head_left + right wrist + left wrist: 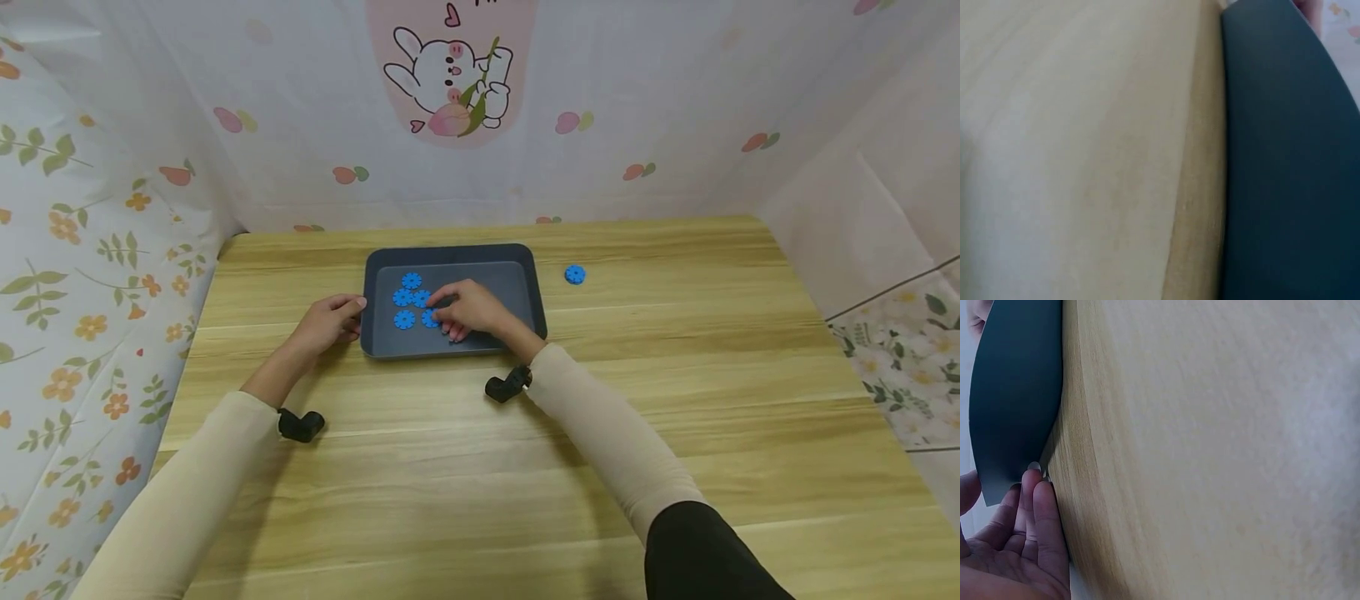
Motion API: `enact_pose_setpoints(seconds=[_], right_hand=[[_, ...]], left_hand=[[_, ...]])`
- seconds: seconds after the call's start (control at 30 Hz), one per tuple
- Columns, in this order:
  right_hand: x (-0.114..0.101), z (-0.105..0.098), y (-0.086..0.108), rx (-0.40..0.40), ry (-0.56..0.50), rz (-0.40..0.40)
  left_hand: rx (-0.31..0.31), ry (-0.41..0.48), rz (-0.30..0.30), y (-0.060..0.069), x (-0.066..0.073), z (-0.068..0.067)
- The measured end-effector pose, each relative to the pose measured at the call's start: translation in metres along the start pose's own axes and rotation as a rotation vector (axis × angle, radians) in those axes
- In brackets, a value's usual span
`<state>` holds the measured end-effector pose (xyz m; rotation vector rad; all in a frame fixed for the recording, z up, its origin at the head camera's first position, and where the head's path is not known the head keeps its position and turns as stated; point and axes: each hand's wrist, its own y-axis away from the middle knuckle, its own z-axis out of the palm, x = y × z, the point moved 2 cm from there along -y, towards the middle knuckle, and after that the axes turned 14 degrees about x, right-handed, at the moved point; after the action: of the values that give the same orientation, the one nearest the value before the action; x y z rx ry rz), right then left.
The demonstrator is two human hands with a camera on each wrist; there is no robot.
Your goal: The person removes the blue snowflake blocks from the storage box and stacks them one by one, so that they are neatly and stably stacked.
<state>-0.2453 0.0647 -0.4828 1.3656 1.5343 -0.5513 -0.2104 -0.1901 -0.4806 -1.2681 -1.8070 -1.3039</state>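
Several blue notched building discs (404,319) lie flat in the left half of a dark grey tray (517,346). My left hand (330,321) holds the tray's left rim, thumb on top; the left wrist view shows the fingers (1047,512) against the tray's outer wall. Over the middle of the tray, my right hand (468,308) has its thumb and index finger at a partly covered blue disc (428,318) near the front of the group. In the right wrist view the tray's wall hides the right hand's fingers.
To the right of the tray, a small pile of blue discs (575,274) sits on the wooden table (420,467). A patterned cloth (645,100) hangs behind the table's far edge, with more cloth along the left and right sides.
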Motion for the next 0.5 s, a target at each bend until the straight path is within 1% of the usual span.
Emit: enact_pose_setpoints(seconds=[0.23,0.5], right_hand=[[-0.0009,0.0052,0.0009,0.019,0.103,-0.039],[-0.0020,0.0059,0.0005,0.005,0.162,-0.047]], left_hand=[[0.011,-0.006,0.021,0.0041,0.0019,0.0007],[0.014,-0.011,0.022,0.0036,0.0008,0.0003]])
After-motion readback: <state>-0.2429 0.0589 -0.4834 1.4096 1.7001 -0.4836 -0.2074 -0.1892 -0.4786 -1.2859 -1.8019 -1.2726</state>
